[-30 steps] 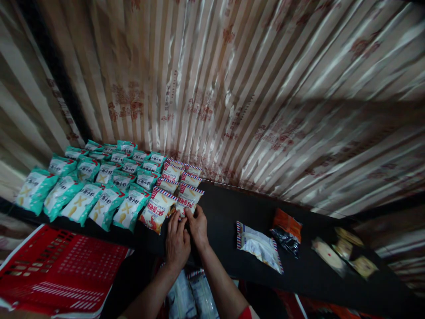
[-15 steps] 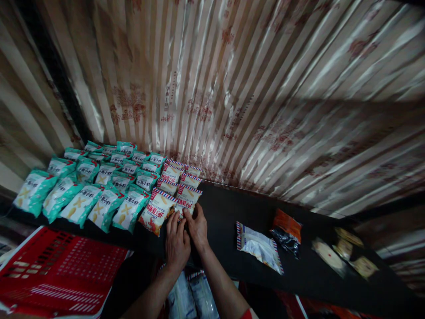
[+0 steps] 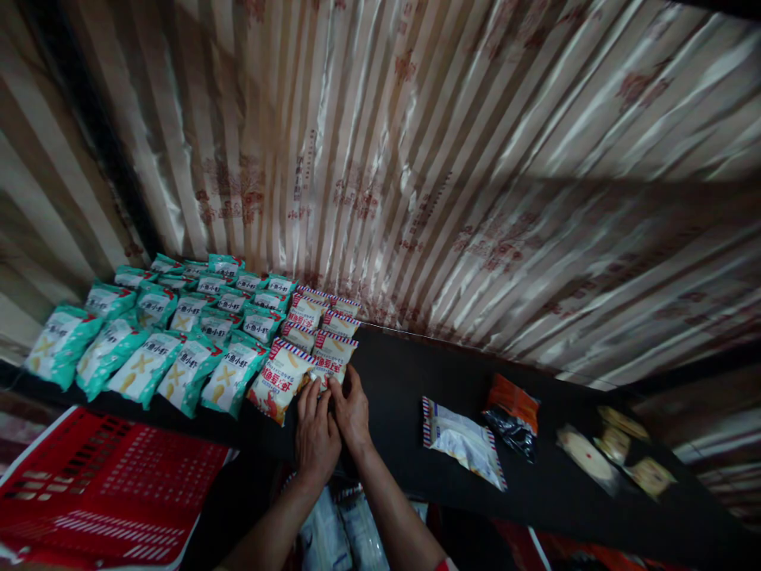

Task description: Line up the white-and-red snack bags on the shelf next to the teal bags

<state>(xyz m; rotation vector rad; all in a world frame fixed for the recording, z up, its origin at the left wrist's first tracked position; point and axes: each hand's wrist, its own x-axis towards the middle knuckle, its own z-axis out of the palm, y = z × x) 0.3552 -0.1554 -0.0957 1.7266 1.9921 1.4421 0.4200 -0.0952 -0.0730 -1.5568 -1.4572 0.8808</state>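
A white snack bag [image 3: 330, 354] with red lettering and a striped top edge leans at the right end of the front row. My left hand [image 3: 317, 430] has its fingers bent against the bag's lower left part. On the lower right corner, my right hand [image 3: 352, 414] grips with the thumb in front and the other fingers along the side. A matching snack bag [image 3: 279, 379] stands just left of my left fingers, and more of this kind are lined up behind. The bag's bottom edge is partly hidden by my hands.
Rows of teal snack bags [image 3: 235, 373] fill the left of the black shelf [image 3: 398, 444]. To the right lie a striped-edge bag [image 3: 464, 444], an orange-and-black packet [image 3: 512, 416] and several pale packets [image 3: 588, 458]. A red basket [image 3: 136, 484] is below left; corrugated patterned sheeting [image 3: 380, 159] stands behind.
The held bag has shifted slightly left and its neighbour has tilted a little. Both hands stay at nearly the same spot.
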